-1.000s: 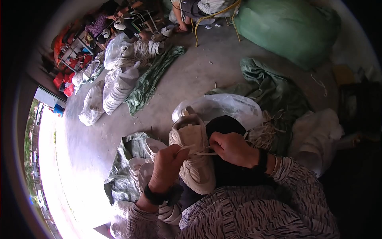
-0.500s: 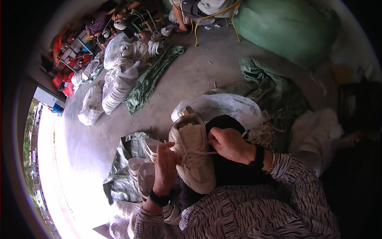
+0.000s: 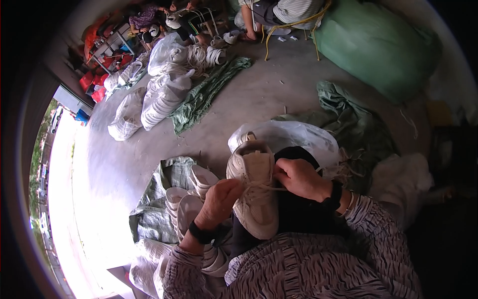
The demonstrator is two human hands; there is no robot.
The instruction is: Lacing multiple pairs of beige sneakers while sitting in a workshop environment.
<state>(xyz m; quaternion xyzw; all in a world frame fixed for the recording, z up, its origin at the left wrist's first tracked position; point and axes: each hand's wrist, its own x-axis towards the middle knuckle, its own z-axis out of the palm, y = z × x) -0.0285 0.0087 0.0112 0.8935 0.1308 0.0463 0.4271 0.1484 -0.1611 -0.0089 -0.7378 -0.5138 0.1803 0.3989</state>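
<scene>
A cream-coloured sneaker (image 3: 258, 217) lies across my lap, toe toward me, its tongue and opening facing away. Its pale shoelace (image 3: 264, 187) runs over the upper to both sides. My left hand (image 3: 220, 199) is closed at the shoe's left side, fingers pinched on the lace. On the other side my right hand (image 3: 302, 180) is closed too, and the lace leads into its fingers. Its fingertips are partly hidden. Several more pale shoes (image 3: 188, 209) stand nested by my left forearm on a green woven sheet (image 3: 149, 219).
Beyond my knees lie a clear plastic bag (image 3: 311, 138) and a dark green tarp (image 3: 361, 122). A bundle of laces (image 3: 350, 167) sits to the right. Bags of shoe parts (image 3: 167, 99) and a large green sack (image 3: 373, 50) stand farther off. Other people sit at the back.
The whole view has shifted, so the shoe and hands appear farther right. My left hand's fingers have closed from a more upright pose into a pinch beside the laces.
</scene>
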